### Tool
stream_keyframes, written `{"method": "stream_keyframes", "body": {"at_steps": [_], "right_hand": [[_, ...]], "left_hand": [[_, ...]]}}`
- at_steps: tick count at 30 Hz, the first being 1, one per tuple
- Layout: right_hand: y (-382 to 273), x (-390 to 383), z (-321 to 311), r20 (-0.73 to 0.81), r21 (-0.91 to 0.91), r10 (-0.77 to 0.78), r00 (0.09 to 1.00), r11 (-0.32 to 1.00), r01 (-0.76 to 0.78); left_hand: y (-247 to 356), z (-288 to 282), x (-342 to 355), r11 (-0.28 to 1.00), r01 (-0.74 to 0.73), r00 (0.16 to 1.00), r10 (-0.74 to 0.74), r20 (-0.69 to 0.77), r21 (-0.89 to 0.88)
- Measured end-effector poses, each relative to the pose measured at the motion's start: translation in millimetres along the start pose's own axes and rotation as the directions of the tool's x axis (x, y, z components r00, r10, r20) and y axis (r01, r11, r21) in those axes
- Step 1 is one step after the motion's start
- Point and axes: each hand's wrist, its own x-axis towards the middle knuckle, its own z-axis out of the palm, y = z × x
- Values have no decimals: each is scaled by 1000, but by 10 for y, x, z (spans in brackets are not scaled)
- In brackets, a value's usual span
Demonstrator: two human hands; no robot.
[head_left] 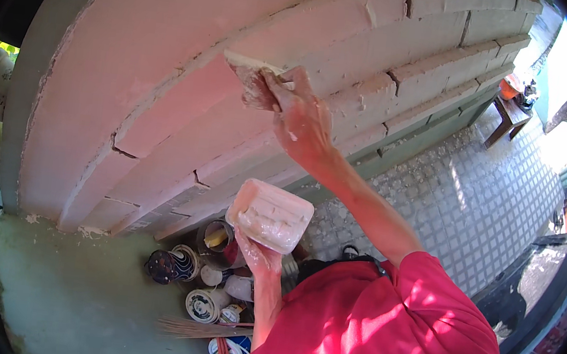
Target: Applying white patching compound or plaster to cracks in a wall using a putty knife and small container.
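My right hand (pixel 300 113) grips a putty scraper (pixel 249 80) smeared with pale filler, its edge at a ridge on the stepped, plaster-coated wall (pixel 169 82), which has raised block bands and cracked joints. Below it, my left hand (pixel 258 257) holds a rectangular white plastic tub (pixel 269 213) coated inside with whitish paste; its fingers are partly hidden under the tub.
Below the wall stand several paint cans (pixel 204 303), a bucket (pixel 218 243) and a twig broom (pixel 184 329) on grey-green concrete (pixel 71 286). A tiled floor (pixel 426 199) runs rightward to a small wooden table (pixel 507 121) carrying an orange object.
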Motion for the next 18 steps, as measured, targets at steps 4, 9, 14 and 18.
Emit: {"method": "stream_keyframes", "body": {"at_steps": [4, 9, 14, 18], "right_hand": [[375, 228, -380, -320, 52, 5, 947, 999, 12], [313, 277, -151, -308, -75, 161, 937, 978, -193], [198, 11, 129, -233, 93, -120, 965, 985, 145], [425, 164, -304, -363, 117, 109, 926, 991, -71]], "left_hand": [[-23, -36, -3, 997, -5, 999, 8, 43, -78], [-54, -50, -26, 995, -6, 999, 10, 33, -97], [20, 57, -32, 1000, -4, 1000, 4, 11, -20], [12, 40, -33, 998, 19, 997, -14, 73, -68]]}}
